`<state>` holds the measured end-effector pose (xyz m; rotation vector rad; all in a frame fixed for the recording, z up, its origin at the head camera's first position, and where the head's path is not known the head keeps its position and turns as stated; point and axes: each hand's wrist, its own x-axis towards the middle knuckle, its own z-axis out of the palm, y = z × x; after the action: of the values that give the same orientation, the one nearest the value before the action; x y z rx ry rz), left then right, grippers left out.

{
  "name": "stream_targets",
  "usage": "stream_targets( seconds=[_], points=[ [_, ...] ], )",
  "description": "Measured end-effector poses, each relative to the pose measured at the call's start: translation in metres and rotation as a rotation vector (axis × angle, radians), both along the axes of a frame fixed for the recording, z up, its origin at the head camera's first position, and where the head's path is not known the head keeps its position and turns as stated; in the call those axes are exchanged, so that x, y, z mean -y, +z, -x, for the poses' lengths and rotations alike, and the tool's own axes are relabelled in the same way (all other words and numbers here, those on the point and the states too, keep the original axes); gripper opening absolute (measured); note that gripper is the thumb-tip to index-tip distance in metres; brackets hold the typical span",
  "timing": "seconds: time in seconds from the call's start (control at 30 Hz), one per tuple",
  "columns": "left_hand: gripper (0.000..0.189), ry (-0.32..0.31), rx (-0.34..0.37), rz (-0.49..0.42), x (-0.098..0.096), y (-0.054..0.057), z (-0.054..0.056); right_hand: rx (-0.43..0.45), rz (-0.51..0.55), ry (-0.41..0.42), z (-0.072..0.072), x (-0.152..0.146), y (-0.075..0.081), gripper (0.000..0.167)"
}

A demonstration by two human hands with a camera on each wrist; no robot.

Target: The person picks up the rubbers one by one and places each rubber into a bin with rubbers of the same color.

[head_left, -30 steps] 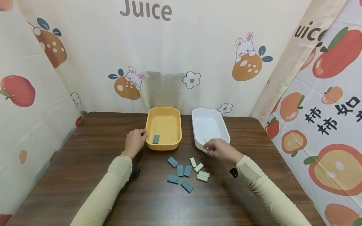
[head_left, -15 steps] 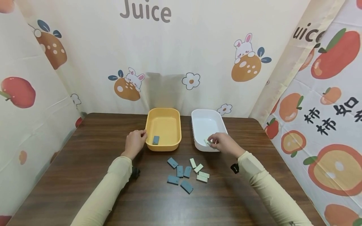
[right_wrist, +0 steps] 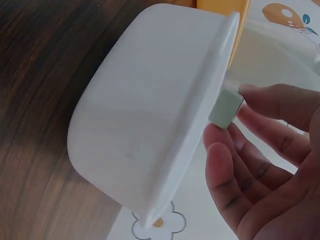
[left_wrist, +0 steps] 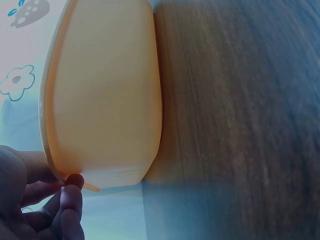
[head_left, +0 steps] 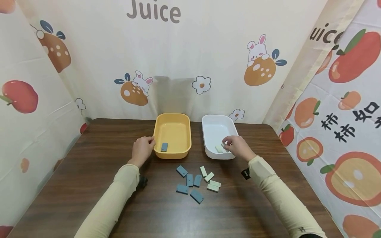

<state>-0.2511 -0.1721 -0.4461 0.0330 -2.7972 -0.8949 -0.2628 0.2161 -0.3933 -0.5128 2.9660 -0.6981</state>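
My left hand (head_left: 142, 150) pinches the left rim of a yellow plastic tub (head_left: 172, 130); the left wrist view shows thumb and fingertips at the rim. A blue-grey rectangular block (head_left: 164, 147) lies inside that tub, near its front. Over the front right part of the white tub (head_left: 218, 129), my right hand (head_left: 238, 147) holds a pale green block (right_wrist: 226, 108) between thumb and fingers. In the right wrist view the block shows just past the tub's rim. Another pale green block (head_left: 219, 149) lies on the white tub's floor.
In front of the tubs, several blue-grey blocks (head_left: 189, 180) lie loose on the dark wooden table (head_left: 166, 215). Several pale green blocks (head_left: 212, 187) lie to their right. A printed curtain (head_left: 184, 59) hangs right behind the table's back edge.
My right hand has moved from the white tub's front rim inward and to the right, carrying the pale green block. The left hand stays on the yellow tub's rim.
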Motion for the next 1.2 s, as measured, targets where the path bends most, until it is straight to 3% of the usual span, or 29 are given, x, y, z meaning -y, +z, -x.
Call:
stream_targets(
  seconds=[0.3, 0.73, 1.03, 1.2],
  points=[
    [0.032, -0.005, -0.004, -0.003, 0.0, 0.0, 0.0, 0.053, 0.005, -0.083, 0.013, -0.005, -0.017, 0.021],
    [0.033, -0.004, -0.002, 0.004, 0.001, 0.001, 0.0, 0.129, -0.03, -0.117, 0.034, -0.001, -0.029, 0.022],
    [0.032, -0.004, 0.012, -0.003, -0.001, 0.001, 0.0, 0.131, -0.103, -0.124, 0.045, 0.0, -0.04, 0.019],
    [0.032, -0.007, 0.016, -0.002, 0.0, 0.001, 0.0, 0.087, -0.133, -0.115, 0.047, 0.0, -0.046, 0.017]
  ],
)
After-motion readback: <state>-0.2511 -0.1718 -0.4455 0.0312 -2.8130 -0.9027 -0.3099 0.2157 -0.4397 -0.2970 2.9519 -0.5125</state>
